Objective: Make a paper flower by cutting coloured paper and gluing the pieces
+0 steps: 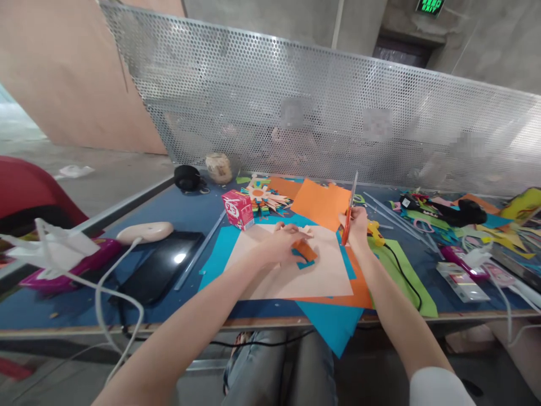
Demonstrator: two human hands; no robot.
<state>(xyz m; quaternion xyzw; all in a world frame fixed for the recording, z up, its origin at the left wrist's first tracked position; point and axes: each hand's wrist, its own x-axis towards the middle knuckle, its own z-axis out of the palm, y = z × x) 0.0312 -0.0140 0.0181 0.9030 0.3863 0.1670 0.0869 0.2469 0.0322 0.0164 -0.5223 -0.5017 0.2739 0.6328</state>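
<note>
My left hand (284,245) is over a large pale sheet of paper (257,282), its fingers curled round small cut paper pieces. A curved orange paper piece (306,250) shows at its fingertips, beside a bit of blue. How much of this is gripped and how much lies on the sheet is hard to tell. My right hand (358,225) grips scissors (346,224) with an orange handle, blades pointing up and away from me. Under the pale sheet lie blue (332,324), orange (361,287) and green paper (401,265).
Behind my hands are an orange sheet (323,202), a pink box (238,208) and a paper flower (258,193). A yellow glue gun (375,232) with a black cord lies right. A phone (163,265) and cables are left. A perforated metal screen (253,101) borders the table.
</note>
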